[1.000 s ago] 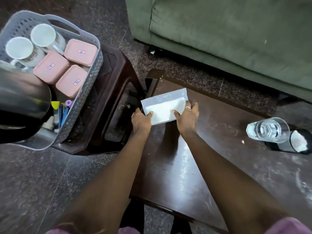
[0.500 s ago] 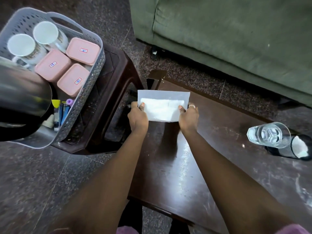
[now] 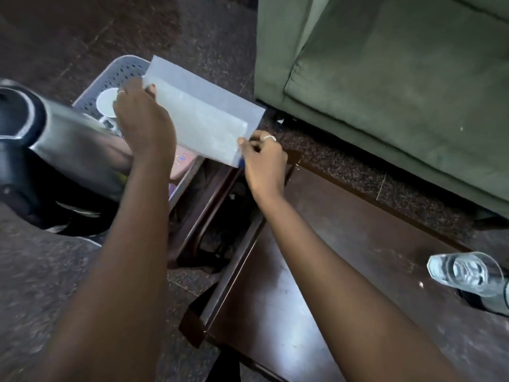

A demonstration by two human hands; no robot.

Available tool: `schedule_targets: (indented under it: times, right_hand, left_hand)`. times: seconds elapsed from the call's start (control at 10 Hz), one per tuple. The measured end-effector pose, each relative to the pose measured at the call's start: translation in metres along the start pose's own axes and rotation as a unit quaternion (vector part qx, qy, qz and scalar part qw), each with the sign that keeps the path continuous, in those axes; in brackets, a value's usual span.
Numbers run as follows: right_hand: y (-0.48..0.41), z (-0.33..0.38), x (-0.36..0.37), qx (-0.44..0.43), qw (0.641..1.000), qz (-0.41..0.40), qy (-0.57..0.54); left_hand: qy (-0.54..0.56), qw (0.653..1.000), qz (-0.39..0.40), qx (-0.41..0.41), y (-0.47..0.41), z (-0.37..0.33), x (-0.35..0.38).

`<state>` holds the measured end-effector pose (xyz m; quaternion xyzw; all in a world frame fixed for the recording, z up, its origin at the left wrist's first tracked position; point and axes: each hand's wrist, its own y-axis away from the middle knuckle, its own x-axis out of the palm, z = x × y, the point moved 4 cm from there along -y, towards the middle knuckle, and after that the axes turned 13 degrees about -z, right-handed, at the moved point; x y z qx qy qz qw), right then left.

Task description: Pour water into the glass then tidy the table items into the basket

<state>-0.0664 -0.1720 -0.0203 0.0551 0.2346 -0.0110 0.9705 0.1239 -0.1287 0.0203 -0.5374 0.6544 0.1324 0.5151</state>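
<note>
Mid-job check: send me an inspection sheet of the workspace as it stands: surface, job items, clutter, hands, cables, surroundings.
Surface: dark wooden table, glossy and scuffed.
Job's things: glass with water stands at the table's right; white packet held in the air over the grey basket; white mug and pink container in the basket, steel kettle at its near end.
Clutter: dark object beside the glass, cut off by the frame.
Hands: left hand grips the packet's left end; right hand pinches its near corner.
Cables: nothing seen.
Surroundings: green sofa, speckled floor, brown stool under the basket.
</note>
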Motion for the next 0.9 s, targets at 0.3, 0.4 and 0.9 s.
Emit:
schedule_targets:
  times: [0.3, 0.4, 0.9]
  right_hand:
    - [-0.003, 0.039, 0.089, -0.015, 0.984, 0.105, 0.142]
    - [0.003, 0.045, 0.101, -0.055, 0.978, 0.099, 0.174]
    - [0.028, 0.027, 0.092, -0.257, 0.956, 0.035, 0.139]
  left_hand:
    - [-0.167, 0.984, 0.031, -0.048, -0.056, 0.036, 0.035]
    - [-0.154, 0.986, 0.023, -0.062, -0.065, 0.04, 0.046]
    - [-0.04, 0.997, 0.061, 0.018, 0.001, 0.043, 0.069]
